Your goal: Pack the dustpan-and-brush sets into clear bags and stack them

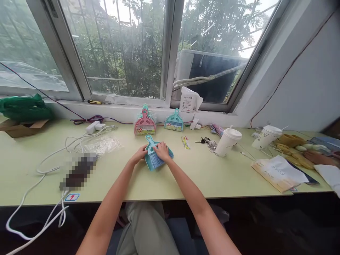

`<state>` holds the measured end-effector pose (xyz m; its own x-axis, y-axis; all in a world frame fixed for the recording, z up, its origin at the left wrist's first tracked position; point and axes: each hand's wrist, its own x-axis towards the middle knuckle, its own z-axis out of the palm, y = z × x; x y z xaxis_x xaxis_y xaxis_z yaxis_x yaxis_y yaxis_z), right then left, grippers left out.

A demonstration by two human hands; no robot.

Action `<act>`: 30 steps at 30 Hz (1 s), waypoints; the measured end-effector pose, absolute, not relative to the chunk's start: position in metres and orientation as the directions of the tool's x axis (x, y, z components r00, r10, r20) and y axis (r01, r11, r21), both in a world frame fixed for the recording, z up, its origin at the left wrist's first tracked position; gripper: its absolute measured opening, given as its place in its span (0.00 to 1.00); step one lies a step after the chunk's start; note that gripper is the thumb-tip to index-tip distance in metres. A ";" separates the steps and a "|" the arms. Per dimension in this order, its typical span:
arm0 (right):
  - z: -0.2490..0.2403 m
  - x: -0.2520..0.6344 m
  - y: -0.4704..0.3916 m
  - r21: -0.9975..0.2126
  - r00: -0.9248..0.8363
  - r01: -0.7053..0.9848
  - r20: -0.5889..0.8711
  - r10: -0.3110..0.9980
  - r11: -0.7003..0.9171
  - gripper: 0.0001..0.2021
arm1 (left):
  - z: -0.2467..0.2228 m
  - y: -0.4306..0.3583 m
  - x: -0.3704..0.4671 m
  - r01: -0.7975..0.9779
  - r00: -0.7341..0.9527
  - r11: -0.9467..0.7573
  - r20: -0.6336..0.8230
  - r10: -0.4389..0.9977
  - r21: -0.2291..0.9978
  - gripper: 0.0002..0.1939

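A small turquoise dustpan (148, 163) lies at the middle of the table, its handle pointing toward the window. My left hand (139, 154) grips its left edge. Across the pan rests a hand brush with blue bristles (157, 161), and my right hand (162, 151) is closed over its top; part of the brush is hidden under the fingers. Behind them stand a stack of wrapped dustpan sets with a pink one (145, 122) in front and a turquoise wrapped set (174, 121). A printed label card (185, 142) lies to the right.
Clear plastic wrapping (102, 144) and white cables (71, 141) lie to the left. Rightward are keys (204, 140), two white cups (228, 142) (267, 137) and a paper packet (277, 171). A cardboard box (22, 128) sits far left. Another person's hand (317, 157) shows far right.
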<state>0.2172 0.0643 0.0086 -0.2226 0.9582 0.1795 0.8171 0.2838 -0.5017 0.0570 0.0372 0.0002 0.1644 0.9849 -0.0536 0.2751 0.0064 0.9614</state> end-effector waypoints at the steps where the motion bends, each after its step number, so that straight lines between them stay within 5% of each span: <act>1: 0.013 0.218 0.062 -0.501 -0.226 0.816 0.182 0.957 0.288 0.14 | 0.002 0.036 0.060 0.317 0.133 -0.011 -0.033 0.991 0.948 0.31; 7: 0.034 0.222 0.048 -0.498 -0.159 0.827 0.236 0.959 0.260 0.14 | 0.017 0.026 0.079 0.684 -0.106 -0.154 0.306 0.946 0.713 0.30; 14: 0.049 0.224 0.031 -0.482 -0.131 0.841 0.258 0.957 0.245 0.15 | 0.034 0.010 0.093 0.846 -0.109 -0.076 0.310 0.945 0.528 0.28; 19: 0.064 0.246 0.026 -0.334 -0.131 0.903 0.383 0.914 0.269 0.15 | 0.049 0.007 0.066 0.889 -0.276 0.091 0.367 0.888 0.448 0.27; 26: 0.041 0.313 0.050 -0.112 -0.069 0.991 -0.008 0.998 0.067 0.11 | 0.041 0.004 0.004 0.833 -0.463 0.316 0.259 0.848 0.455 0.24; 30: 0.026 0.329 0.056 -0.080 -0.028 0.996 -0.026 0.999 0.025 0.15 | 0.027 0.004 0.006 0.858 -0.462 0.307 0.356 0.812 0.412 0.25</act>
